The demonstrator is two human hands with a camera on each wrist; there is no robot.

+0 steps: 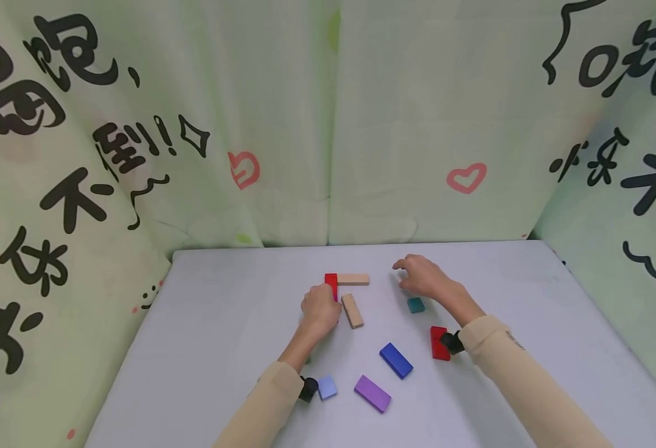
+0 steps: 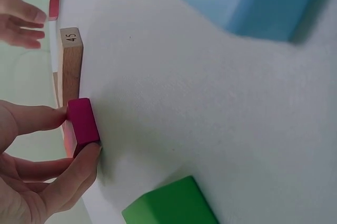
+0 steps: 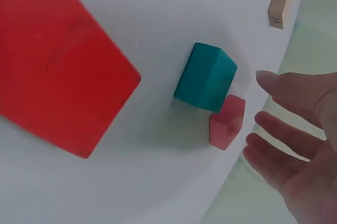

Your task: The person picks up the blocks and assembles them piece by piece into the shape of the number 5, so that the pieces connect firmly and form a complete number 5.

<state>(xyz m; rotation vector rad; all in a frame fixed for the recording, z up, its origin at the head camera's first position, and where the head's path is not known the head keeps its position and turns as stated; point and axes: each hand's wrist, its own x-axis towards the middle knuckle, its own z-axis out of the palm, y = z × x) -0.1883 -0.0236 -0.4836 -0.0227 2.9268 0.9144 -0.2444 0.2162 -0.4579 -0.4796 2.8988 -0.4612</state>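
Note:
The left hand (image 1: 321,310) pinches a magenta block (image 2: 83,124) between thumb and fingers at the near end of a red block (image 1: 331,283). A wooden block (image 1: 353,280) extends right from the red block's far end, and another wooden block (image 1: 352,311) lies slanted right of the left hand. The right hand (image 1: 425,277) is held above the table with fingers spread and nothing in them. Near it are a teal block (image 3: 206,77) and a pink block (image 3: 227,123), which the head view does not show clearly.
Nearer the wearer lie a dark blue block (image 1: 396,361), a purple block (image 1: 372,394) and a light blue block (image 1: 327,387). A red block (image 1: 439,343) lies beside the right wrist. A green block (image 2: 171,203) lies near the left forearm. Printed curtains surround the white table (image 1: 221,311).

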